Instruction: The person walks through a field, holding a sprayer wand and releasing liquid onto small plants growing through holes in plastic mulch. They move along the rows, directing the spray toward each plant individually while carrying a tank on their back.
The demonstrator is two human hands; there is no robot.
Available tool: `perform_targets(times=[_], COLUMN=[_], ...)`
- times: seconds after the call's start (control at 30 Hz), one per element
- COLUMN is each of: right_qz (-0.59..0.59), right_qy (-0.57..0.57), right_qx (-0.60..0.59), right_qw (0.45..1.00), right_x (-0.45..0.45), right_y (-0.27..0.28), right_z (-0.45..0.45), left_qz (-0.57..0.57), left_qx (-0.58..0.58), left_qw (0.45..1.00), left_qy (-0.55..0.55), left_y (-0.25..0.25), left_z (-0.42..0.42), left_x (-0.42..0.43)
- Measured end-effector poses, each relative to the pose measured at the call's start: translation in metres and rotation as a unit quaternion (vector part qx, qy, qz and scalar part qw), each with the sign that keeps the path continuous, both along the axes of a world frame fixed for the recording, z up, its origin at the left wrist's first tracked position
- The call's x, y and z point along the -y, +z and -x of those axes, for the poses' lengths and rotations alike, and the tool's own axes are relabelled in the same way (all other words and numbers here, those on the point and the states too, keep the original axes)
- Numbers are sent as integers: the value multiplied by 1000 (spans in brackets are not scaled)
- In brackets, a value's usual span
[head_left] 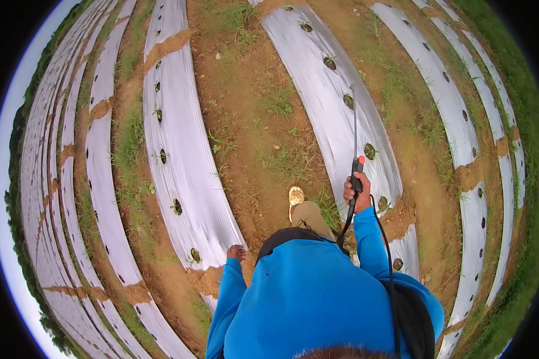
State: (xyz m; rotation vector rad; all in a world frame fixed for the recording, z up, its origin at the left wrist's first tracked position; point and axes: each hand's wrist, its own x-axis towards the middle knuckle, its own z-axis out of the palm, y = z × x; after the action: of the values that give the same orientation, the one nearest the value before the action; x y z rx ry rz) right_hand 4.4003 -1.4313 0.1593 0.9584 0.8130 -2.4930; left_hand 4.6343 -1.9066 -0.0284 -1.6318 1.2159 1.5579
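Observation:
My right hand (pixel 357 192) is wrapped round the black handle of a sprayer wand (pixel 356 134). The wand's thin metal lance points forward, its far end over the plastic mulch (pixel 317 66) near a planting hole (pixel 348 101). An orange-red part (pixel 361 160) tops the handle, and a dark hose (pixel 345 230) runs down from it toward my body. Low at my left side, my left hand (pixel 236 252) has its fingers curled in, with nothing visible in them. It is beside the near end of another mulch strip (pixel 203 230).
Long mulch-covered beds run on both sides, with small green plants (pixel 177 207) in their holes. Bare brown soil (pixel 245 149) with weeds (pixel 281 100) lies between them. My light, muddy shoe (pixel 296 195) is on this path. Grass (pixel 524 78) borders the far right.

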Motion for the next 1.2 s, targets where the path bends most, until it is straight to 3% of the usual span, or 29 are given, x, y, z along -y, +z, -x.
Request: perform_targets(times=[0.07,0.1,0.13,0.17,0.2,0.3,0.33,0.47,0.53,0.6,0.67,0.73,0.77,0.8,0.87,0.9,0.97,1.03,1.1,1.13,1.17,1.2], right_qz=[25,29,31,29,31,3,-26,-49,-45,-36,-54,-37,-39,-37,-10,-10,-27,-30,-37,-35,-36,-37], right_qy=[-28,-28,-27,-24,-11,9,19,42,39,79,83,92,87,79,92,82,91,94,92,91,91,91], right_qx=[18,14,14,14,16,21,29,38,22,22,29,35,40,45,31,32,16,15,4,8,6,3], right_qw=[999,999,999,999,999,1000,999,997,998,996,995,994,995,995,995,996,995,995,995,995,995,995], right_x=[15,21,27,30,35,50,56,81,93,102,117,130,138,144,156,163,179,193,204,210,217,223], right_y=[11,17,22,27,31,31,28,20,18,13,15,33,46,57,69,68,78,80,76,73,71,69], right_z=[66,100,125,149,173,238,256,336,385,434,475,527,550,569,613,632,674,716,760,783,809,835], left_qz=[32,78,119,208,208,172,163,106,19,78,107,-43,-101,-24,62,81,135,191,227,258,368,370], left_qx=[22,-77,-169,-234,-227,-176,-172,-195,-256,-125,-69,-110,-210,-269,-443,-532,-662,-759,-878,-901,-888,-908], left_qw=[995,972,924,799,826,900,905,932,950,949,938,989,970,961,890,838,730,621,419,330,248,164], left_qy=[-92,-210,-323,-513,-472,-360,-353,-286,-179,-278,-323,-90,-70,-50,-85,-87,-104,-52,-52,-111,-117,-106], left_y=[33,36,22,-33,-69,-57,-88,-103,-123,-87,-11,-16,10,69,170,245,371,462,530,564,587,603], left_z=[24,40,31,26,30,115,125,253,324,437,549,650,707,762,861,899,952,982,993,996,998,1000], left_x=[-21,-19,-16,10,17,10,24,45,61,57,50,73,83,79,91,91,100,113,127,133,138,142])
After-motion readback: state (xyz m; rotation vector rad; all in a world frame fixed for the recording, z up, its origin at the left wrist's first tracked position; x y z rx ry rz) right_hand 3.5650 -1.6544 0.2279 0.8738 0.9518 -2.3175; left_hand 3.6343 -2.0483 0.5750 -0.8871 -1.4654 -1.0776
